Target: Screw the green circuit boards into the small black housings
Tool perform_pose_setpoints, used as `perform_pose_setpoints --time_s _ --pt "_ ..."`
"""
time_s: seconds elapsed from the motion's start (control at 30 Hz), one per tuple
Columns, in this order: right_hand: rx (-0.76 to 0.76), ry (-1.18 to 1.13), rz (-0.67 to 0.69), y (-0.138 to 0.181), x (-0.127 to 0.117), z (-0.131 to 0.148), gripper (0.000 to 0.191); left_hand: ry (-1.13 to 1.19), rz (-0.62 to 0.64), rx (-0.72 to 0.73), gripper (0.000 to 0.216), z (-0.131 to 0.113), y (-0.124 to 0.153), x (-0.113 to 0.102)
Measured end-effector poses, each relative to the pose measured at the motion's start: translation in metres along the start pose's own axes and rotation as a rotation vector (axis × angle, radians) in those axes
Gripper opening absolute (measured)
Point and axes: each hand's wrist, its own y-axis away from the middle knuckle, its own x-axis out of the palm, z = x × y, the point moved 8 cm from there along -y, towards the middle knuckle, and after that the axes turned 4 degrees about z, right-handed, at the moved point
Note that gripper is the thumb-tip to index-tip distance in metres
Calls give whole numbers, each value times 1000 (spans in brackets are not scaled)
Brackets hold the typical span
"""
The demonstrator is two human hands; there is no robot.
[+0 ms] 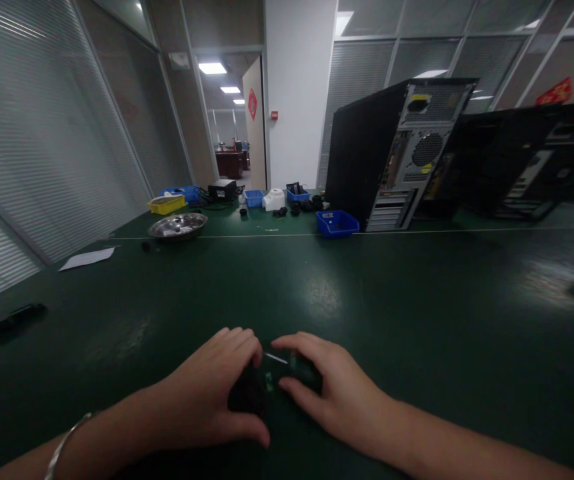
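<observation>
Screwdriver (305,373), judging by its thin metal shaft and dark handle, sits low in the middle of the frame, gripped in the curved fingers of the right hand (344,380). Its shaft slants up and left towards the left hand (211,383), which is curled round a dark part (247,393) too dim to identify, thumb stretched out below. Whether the shaft's end touches that part cannot be told.

A firm left hold, fingertips clear of the shaft's line, and a straight, light push would suit this work best. The small green piece (268,382) between the hands could easily be knocked.

Beyond, the green tabletop (247,287) carries a metal dish (195,224) at upper left, a blue bin (339,231) right of centre, and a computer case (361,153) at upper right.
</observation>
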Motion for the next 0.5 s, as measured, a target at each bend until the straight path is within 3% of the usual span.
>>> perform_pose_setpoints --time_s 0.2,0.37,0.5 --pt "41 238 122 -2 16 4 29 -10 -13 1 15 -1 1 4" --pt "53 296 102 -4 18 2 19 42 -37 14 10 -2 1 5" --pt "55 252 79 -3 13 -3 18 72 -45 -21 20 1 -2 4"
